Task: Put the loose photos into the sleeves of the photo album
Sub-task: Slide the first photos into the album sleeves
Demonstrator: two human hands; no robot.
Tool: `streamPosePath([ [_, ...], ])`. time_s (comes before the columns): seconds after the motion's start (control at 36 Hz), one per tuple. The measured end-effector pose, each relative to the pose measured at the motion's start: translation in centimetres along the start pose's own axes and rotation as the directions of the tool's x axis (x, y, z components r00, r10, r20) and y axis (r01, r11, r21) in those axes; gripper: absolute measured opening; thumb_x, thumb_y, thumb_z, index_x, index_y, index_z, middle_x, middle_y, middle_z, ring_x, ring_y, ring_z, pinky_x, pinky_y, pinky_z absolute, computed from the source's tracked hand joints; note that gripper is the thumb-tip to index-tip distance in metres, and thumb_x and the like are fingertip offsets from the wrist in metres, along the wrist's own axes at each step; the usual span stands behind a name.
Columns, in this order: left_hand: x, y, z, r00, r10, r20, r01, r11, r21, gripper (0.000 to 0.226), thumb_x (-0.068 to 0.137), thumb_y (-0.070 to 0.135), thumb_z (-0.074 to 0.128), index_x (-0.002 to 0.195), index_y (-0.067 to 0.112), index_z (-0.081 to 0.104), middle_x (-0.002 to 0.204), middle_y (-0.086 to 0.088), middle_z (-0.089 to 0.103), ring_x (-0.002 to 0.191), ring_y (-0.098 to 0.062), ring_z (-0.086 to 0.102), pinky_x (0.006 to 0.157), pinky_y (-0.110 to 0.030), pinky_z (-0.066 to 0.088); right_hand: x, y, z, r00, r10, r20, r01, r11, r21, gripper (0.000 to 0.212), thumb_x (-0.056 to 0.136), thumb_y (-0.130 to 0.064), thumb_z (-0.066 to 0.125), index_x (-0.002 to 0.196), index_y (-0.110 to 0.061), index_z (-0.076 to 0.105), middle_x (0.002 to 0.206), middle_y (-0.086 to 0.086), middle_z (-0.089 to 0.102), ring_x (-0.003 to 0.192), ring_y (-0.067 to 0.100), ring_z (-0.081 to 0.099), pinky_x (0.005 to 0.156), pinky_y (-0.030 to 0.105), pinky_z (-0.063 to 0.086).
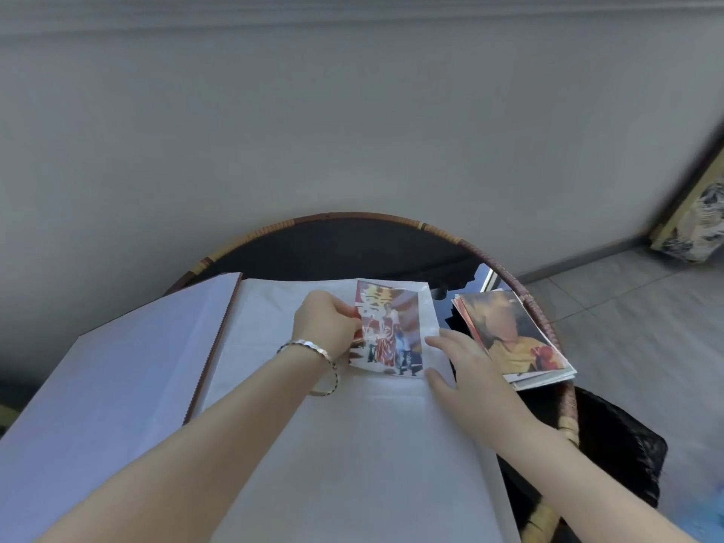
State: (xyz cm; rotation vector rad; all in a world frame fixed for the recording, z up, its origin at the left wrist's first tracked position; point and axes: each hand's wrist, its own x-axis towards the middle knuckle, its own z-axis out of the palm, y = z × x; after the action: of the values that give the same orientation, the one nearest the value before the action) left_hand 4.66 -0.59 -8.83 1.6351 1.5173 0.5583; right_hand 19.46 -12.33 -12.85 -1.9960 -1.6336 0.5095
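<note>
An open photo album [313, 444] with white pages lies across a round table. A photo [391, 327] with red and yellow figures sits at the far right part of the right page, partly under a clear sleeve. My left hand [325, 323], with bracelets on the wrist, pinches the photo's left edge. Flat on the page's right edge beside the photo rests my right hand [458, 366], fingers straight. A stack of loose photos [513, 339] lies to the right of the album, its top print showing yellow and red.
The round dark table [352, 244] has a wicker rim and stands close to a grey wall. A dark cloth [611, 452] hangs off the table's right side. A patterned cushion [693, 225] lies on the tiled floor at far right.
</note>
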Motion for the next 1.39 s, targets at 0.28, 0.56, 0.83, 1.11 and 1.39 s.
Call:
streamPosePath([
  [0.28,-1.1,0.1,1.0,0.994,0.102,0.025,-0.104,0.991,0.087,0.020,0.092,0.018,0.056,0.076,0.011,0.067,0.071,-0.003,0.064,0.062,-0.011,0.058,0.056,-0.018,0.044,-0.2,-0.5,-0.2,0.998,-0.049,-0.045,0.050,0.999,0.010,0.035,0.095,-0.017,0.049,0.130,-0.016,0.049,0.136,-0.005,0.041,0.111,-0.004,0.033,0.079,-0.012,0.017],
  [0.56,-1.0,0.3,1.3,0.996,-0.011,0.094,0.007,0.999,0.049,0.012,0.080,0.014,0.072,0.080,0.002,0.072,0.081,-0.010,0.072,0.073,-0.020,0.069,0.070,-0.034,0.059,-0.5,-0.5,-0.3,0.999,-0.035,-0.008,0.035,0.999,0.032,0.046,0.095,-0.025,0.050,0.139,-0.022,0.037,0.143,-0.010,0.032,0.112,-0.011,0.022,0.085,-0.005,0.015],
  [0.83,-1.3,1.1,0.8,0.993,-0.046,0.106,0.040,0.998,0.052,0.016,0.080,0.018,0.073,0.072,0.010,0.062,0.084,-0.009,0.069,0.078,-0.022,0.069,0.074,-0.038,0.059,-0.7,-0.2,-0.4,1.000,-0.024,0.013,0.023,0.997,0.078,0.051,0.093,-0.029,0.054,0.140,-0.023,0.035,0.145,-0.012,0.030,0.111,-0.013,0.022,0.074,-0.013,0.020],
  [1.11,-1.4,0.6,0.7,0.999,0.046,0.023,-0.051,0.953,0.298,0.025,0.080,0.032,0.072,0.068,0.011,0.069,0.069,-0.004,0.069,0.064,-0.016,0.063,0.064,-0.026,0.052,-0.7,-0.3,-0.5,0.999,-0.044,0.006,0.044,0.996,0.081,0.051,0.092,-0.030,0.055,0.139,-0.024,0.035,0.142,-0.012,0.032,0.107,-0.013,0.023,0.073,-0.012,0.020],
  [1.39,-1.6,0.5,0.5,0.989,-0.094,0.110,0.094,0.996,0.002,0.021,0.079,0.019,0.074,0.064,0.007,0.066,0.067,-0.009,0.069,0.058,-0.020,0.066,0.058,-0.028,0.059,-0.7,0.2,-1.3,0.990,-0.097,-0.106,0.097,0.995,0.001,0.050,0.090,-0.024,0.059,0.137,-0.021,0.042,0.140,-0.010,0.041,0.125,0.000,0.036,0.095,0.002,0.022],
])
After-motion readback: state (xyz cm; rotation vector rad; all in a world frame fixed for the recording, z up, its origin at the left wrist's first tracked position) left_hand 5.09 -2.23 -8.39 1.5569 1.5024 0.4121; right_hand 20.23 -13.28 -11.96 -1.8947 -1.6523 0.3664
